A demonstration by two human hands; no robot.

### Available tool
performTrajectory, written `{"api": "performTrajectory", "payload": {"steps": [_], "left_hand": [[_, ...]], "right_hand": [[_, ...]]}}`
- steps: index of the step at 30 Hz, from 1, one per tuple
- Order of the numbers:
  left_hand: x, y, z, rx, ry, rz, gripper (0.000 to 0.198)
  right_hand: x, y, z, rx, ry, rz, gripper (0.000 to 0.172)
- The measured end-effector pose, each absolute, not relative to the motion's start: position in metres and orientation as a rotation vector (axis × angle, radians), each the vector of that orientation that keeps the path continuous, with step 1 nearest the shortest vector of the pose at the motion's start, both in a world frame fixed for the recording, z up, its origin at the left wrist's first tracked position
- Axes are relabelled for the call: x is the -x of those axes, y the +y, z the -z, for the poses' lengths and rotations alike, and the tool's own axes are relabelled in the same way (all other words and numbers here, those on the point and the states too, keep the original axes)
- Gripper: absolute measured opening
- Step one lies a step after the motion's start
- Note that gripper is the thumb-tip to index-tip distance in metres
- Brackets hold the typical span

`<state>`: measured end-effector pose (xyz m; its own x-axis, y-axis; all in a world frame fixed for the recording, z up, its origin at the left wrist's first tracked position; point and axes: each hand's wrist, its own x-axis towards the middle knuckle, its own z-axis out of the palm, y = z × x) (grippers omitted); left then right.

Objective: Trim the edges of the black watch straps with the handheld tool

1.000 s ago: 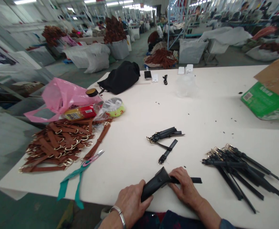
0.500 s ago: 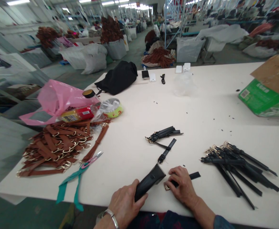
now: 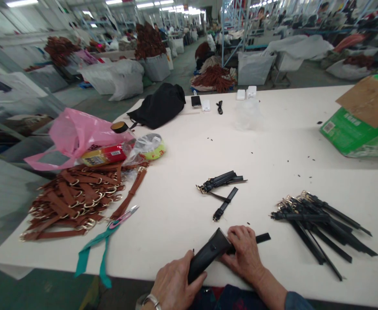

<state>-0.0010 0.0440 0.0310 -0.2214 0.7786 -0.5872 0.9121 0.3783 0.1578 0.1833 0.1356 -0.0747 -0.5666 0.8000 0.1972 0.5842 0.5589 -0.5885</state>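
My left hand is wrapped round a black electric clipper, its wide head pointing up and to the right. Under my right hand lies a short black strap, pinched and pressed on the table; its tail sticks out to the right. The clipper's head covers the strap's left end, close against my right fingers. Beyond my hands is a single black buckle strap, beside a small bunch of black straps. To the right, a larger pile of black buckle straps is spread out.
On the left lie a heap of brown buckle straps, scissors tied with teal cloth, and a pink bag. A black bag rests at the back. A green box stands at right, with dark scraps nearby.
My left hand has brought the clipper right and slightly down, over the buckle end of the strap. My right hand stays on the strap, almost in place.
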Motion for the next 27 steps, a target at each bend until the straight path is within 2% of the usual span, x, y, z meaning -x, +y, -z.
{"api": "performTrajectory", "payload": {"steps": [5,18,27], "left_hand": [[0.003,0.040,-0.029,-1.432,2.071,0.256,0.044],[-0.008,0.048,-0.023,-1.642,1.946,0.426,0.037],[-0.010,0.052,-0.035,-1.695,1.930,0.509,0.037]], "right_hand": [[-0.208,0.140,0.078,0.908,-2.391,-0.805,0.039],[-0.229,0.148,0.086,0.749,-2.420,-0.996,0.031],[-0.234,0.146,0.097,0.804,-2.415,-0.852,0.028]]}}
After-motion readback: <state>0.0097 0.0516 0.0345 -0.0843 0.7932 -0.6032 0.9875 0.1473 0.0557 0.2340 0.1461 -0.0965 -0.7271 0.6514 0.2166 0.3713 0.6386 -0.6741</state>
